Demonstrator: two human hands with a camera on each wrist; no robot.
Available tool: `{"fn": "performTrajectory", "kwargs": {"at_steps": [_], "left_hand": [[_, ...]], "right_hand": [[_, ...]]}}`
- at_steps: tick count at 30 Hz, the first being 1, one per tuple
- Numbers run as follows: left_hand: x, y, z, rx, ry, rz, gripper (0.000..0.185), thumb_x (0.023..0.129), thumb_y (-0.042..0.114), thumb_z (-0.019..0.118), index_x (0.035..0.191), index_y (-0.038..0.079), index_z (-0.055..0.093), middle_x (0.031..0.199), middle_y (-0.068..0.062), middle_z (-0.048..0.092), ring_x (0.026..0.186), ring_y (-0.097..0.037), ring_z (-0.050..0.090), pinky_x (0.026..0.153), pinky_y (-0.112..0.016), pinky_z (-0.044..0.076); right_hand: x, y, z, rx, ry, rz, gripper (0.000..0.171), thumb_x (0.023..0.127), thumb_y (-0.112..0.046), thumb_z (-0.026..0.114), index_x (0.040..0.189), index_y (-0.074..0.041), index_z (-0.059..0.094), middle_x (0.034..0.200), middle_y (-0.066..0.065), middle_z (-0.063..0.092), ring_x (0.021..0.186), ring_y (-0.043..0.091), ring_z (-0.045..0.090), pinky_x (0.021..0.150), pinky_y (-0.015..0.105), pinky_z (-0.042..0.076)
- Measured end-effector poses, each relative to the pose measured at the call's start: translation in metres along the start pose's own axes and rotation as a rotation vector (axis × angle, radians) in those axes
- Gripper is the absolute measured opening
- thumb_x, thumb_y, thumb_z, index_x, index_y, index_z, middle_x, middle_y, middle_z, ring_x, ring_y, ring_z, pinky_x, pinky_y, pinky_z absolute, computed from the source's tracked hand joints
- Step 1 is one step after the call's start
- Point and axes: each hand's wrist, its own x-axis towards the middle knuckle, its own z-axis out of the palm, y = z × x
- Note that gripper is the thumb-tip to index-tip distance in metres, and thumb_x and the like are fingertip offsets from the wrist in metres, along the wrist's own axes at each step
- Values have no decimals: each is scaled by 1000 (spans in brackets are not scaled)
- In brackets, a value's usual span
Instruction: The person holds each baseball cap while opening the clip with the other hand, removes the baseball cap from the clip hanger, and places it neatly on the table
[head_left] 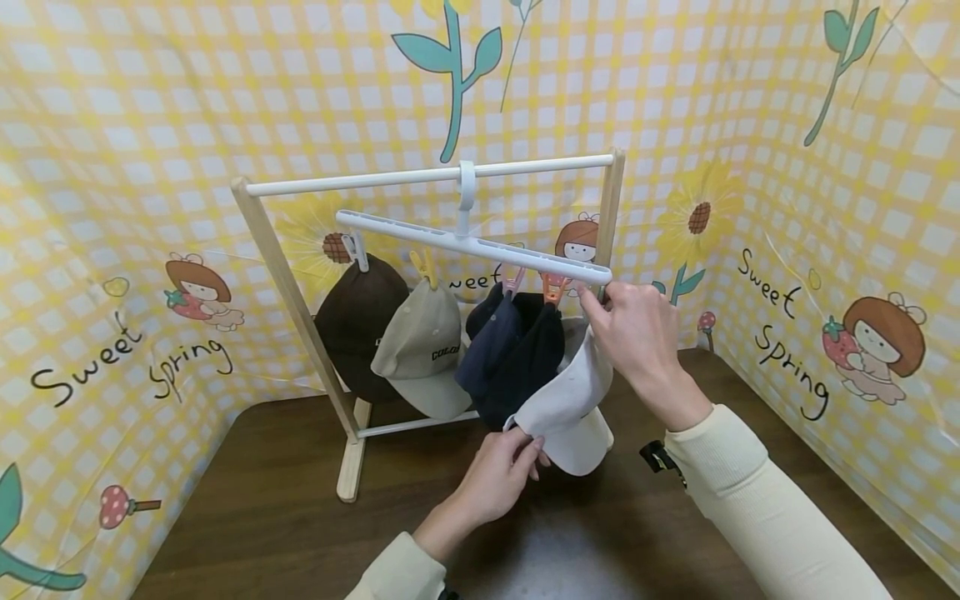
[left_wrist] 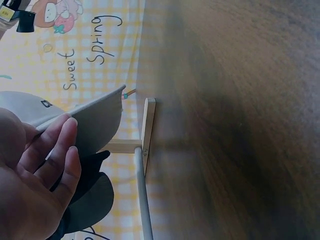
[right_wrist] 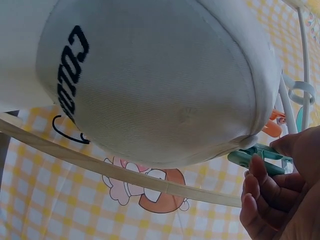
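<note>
An off-white baseball cap (head_left: 566, 387) with dark lettering hangs at the right end of a white hanger (head_left: 472, 244). My left hand (head_left: 495, 473) pinches the cap's lower edge; the left wrist view has its thumb and fingers there, beside the brim (left_wrist: 97, 125). Up at the hanger's end, my right hand (head_left: 641, 333) pinches a green clip (right_wrist: 260, 156), whose tip meets the top of the cap in the right wrist view. Beside it hang a black cap (head_left: 534, 358) under an orange clip (head_left: 553, 287) and a navy cap (head_left: 491, 346) under a pink clip (head_left: 513, 279).
Further left, a beige cap (head_left: 420, 333) hangs from a yellow clip (head_left: 423, 268) and a dark brown cap (head_left: 360, 321) from a white clip (head_left: 356, 250). The hanger hooks over the rail (head_left: 337, 182) of a wooden stand (head_left: 288, 292) on a brown table (head_left: 285, 525). Patterned cloth surrounds it.
</note>
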Motion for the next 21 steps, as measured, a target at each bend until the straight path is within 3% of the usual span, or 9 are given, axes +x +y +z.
{"fn": "performTrajectory", "kwargs": {"at_steps": [16,21], "left_hand": [[-2,0,1,-21,-61,1,23,108,16,53,95,4,69,81,2,70,65,-2,60,61,-22,53],[-3,0,4,-30,-79,12,23,108,15,53,96,5,69,83,-7,73,65,-2,60,62,-21,53]], "right_hand": [[0,0,1,-6,-14,2,56,100,-43,63,55,-11,52,48,2,42,42,21,37,41,33,25],[-1,0,1,-8,-13,5,56,99,-43,64,54,-11,51,48,1,41,43,21,37,42,34,25]]}}
